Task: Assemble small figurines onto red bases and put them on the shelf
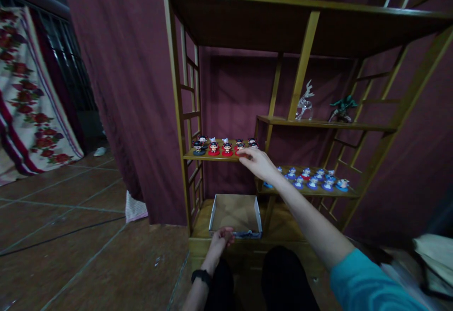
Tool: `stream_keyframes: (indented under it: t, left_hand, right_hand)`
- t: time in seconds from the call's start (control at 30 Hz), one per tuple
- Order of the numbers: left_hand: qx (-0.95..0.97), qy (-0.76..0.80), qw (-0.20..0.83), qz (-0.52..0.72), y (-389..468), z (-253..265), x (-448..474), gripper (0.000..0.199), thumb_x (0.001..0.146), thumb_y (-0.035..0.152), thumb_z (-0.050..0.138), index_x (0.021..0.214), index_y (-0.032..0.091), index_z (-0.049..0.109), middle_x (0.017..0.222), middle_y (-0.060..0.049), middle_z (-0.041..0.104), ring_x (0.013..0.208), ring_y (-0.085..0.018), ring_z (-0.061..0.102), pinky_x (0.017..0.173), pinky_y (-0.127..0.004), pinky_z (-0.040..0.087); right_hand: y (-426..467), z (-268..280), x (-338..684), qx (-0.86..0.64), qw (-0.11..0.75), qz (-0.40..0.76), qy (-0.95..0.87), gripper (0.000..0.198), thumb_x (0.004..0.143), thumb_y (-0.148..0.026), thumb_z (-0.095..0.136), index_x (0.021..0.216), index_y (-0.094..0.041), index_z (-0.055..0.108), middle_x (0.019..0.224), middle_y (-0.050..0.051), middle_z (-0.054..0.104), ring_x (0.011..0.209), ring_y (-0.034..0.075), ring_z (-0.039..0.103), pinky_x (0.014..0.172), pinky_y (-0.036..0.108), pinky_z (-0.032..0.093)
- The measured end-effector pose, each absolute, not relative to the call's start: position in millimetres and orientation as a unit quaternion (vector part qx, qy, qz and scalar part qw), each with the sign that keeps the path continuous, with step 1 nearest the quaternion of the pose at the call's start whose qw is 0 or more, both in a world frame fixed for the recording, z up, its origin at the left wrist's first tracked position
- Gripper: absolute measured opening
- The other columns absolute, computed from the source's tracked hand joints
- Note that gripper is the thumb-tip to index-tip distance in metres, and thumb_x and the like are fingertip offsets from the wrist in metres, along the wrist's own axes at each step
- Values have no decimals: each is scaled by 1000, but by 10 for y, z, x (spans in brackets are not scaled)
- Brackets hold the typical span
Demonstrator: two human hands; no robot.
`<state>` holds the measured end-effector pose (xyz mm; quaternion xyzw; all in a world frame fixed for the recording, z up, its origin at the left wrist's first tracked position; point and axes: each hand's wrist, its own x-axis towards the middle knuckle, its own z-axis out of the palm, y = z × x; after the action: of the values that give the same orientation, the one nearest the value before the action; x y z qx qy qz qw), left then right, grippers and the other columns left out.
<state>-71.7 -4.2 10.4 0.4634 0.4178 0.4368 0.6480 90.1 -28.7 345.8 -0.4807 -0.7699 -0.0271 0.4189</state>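
Note:
My right hand [257, 161] reaches to the left-hand shelf [212, 157], its fingers closed around the base of a small red-based figurine [240, 147] in the front row. Beside that one stand a red-based figurine [227, 149], another red-based figurine [213, 148] and a dark-based figurine [198, 148]. Several more stand in a row behind; my hand partly covers those at the right end. My left hand [222, 238], with a black band on the wrist, hangs low at the front edge of an open shallow cardboard box [235, 211]. Its fingers are curled with nothing visible in them.
A lower right shelf [318, 192] carries several blue and white figurines [312, 182]. Above it stand a clear deer figure [305, 103] and a dark green figure [343, 109]. Wooden uprights [303, 65] divide the rack. A purple curtain [120, 89] hangs at left.

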Motion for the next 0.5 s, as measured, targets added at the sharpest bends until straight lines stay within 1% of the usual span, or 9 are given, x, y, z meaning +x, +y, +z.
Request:
stream_keyframes:
  t: [0.1, 0.17, 0.23, 0.3, 0.37, 0.5]
  left_hand:
    - [465, 430, 648, 422, -14, 89, -695, 42, 53, 39, 72, 82, 11, 60, 60, -3, 62, 48, -11, 55, 44, -20, 35]
    - [474, 428, 646, 418, -12, 82, -679, 41, 54, 40, 72, 81, 11, 60, 60, -3, 62, 48, -11, 54, 45, -20, 35]
    - [488, 421, 642, 415, -26, 85, -665, 37, 57, 42, 70, 76, 12, 60, 59, -3, 62, 48, -11, 54, 45, -20, 35]
    - [504, 415, 636, 412, -45, 100, -651, 35, 58, 44, 68, 70, 12, 59, 58, -3, 61, 48, -10, 53, 46, -20, 35]
    - [516, 418, 632, 399, -60, 122, -635, 34, 58, 43, 68, 69, 12, 59, 58, -3, 61, 48, -10, 53, 46, -20, 35]
    - [538, 429, 622, 373, -72, 149, -589, 36, 58, 46, 67, 69, 13, 58, 54, -1, 59, 44, -10, 51, 44, -20, 33]
  right_hand:
    - [-580, 2766, 1112, -491, 426, 111, -752, 23, 79, -25, 52, 96, -21, 66, 89, 3, 67, 76, 14, 59, 73, 27, 44]
    - [-684, 2198, 1220, -515, 419, 210, -718, 22, 78, -27, 52, 92, -19, 68, 87, 4, 68, 76, 15, 60, 71, 27, 46]
    - [-740, 1624, 1293, -541, 422, 275, -673, 21, 76, -28, 52, 87, -19, 68, 88, 5, 69, 78, 17, 62, 73, 29, 47]
    - [-773, 1113, 1334, -572, 412, 314, -637, 20, 74, -27, 54, 84, -19, 69, 83, 4, 70, 77, 17, 63, 73, 30, 48]
    - [-788, 716, 1353, -590, 410, 340, -607, 18, 72, -24, 54, 81, -19, 69, 79, 3, 70, 75, 17, 63, 72, 29, 48]
    - [-743, 282, 1363, -612, 403, 374, -568, 18, 70, -18, 52, 79, -18, 68, 69, 1, 68, 67, 15, 61, 65, 28, 47]
